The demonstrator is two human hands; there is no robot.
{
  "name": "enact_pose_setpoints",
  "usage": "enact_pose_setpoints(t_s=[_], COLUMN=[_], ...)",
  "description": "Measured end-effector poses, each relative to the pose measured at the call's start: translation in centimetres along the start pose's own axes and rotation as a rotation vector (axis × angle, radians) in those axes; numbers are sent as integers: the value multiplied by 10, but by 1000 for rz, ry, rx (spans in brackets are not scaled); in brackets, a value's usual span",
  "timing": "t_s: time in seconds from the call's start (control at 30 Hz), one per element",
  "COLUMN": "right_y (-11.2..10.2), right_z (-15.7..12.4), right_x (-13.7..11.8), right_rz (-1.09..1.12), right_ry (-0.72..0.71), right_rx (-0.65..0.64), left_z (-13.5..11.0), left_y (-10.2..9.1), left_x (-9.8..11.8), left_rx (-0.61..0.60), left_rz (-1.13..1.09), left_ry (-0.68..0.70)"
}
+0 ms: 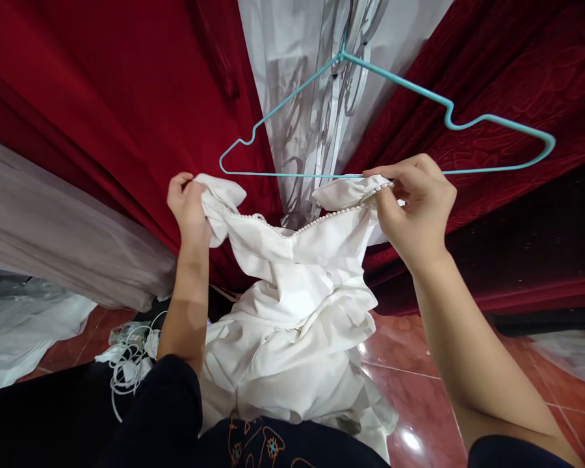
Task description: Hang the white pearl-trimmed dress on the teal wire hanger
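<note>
A white dress (297, 292) with a pearl-beaded neckline is stretched out between my two hands, its skirt falling towards my lap. My left hand (189, 203) is closed around one sleeve at the left end. Pinched in my right hand (414, 205) is the other sleeve, by its beaded edge. A light blue hanger (400, 79) hangs just above the dress. Its lower bar runs right by my right fingers; whether they touch it I cannot tell. The dress is below the hanger, not on it.
Red curtains (141, 84) and white fabric (287, 84) hang behind, with a white ornate metal stand (344, 97) between them. Coiled white cables (129, 367) lie at the lower left. More white fabric (24, 331) spreads over the red tiled floor (404, 370).
</note>
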State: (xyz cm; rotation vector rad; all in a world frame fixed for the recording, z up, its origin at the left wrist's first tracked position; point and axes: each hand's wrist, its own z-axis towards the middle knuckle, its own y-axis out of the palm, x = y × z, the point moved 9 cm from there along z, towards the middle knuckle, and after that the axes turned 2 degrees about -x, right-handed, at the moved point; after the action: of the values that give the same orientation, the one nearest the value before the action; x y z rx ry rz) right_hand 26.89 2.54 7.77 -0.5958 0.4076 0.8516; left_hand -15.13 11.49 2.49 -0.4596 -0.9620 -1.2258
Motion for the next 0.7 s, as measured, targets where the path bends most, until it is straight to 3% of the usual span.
enact_pose_setpoints(t_s=[0.1, 0.2, 0.27, 0.37, 0.47, 0.6, 0.7], right_y=[1, 3, 5, 6, 3, 3, 7], right_z=[0, 1, 3, 3, 2, 2, 2], right_x=[1, 4, 5, 5, 3, 3, 6], right_rz=[17, 37, 36, 33, 25, 15, 20], right_ry=[6, 2, -2, -16, -32, -34, -18], right_rx=[-12, -20, -34, -53, -55, -64, -65], left_z=[50, 97, 127, 160, 162, 129, 111], left_y=[-5, 28, 52, 71, 69, 51, 56], left_x=[11, 16, 3, -22, -30, -30, -19], left_rx=[89, -42, -101, -85, -79, -132, -213], left_rz=[-29, 51, 154, 354, 513, 634, 623], left_ry=[84, 237, 243, 152, 89, 5, 41])
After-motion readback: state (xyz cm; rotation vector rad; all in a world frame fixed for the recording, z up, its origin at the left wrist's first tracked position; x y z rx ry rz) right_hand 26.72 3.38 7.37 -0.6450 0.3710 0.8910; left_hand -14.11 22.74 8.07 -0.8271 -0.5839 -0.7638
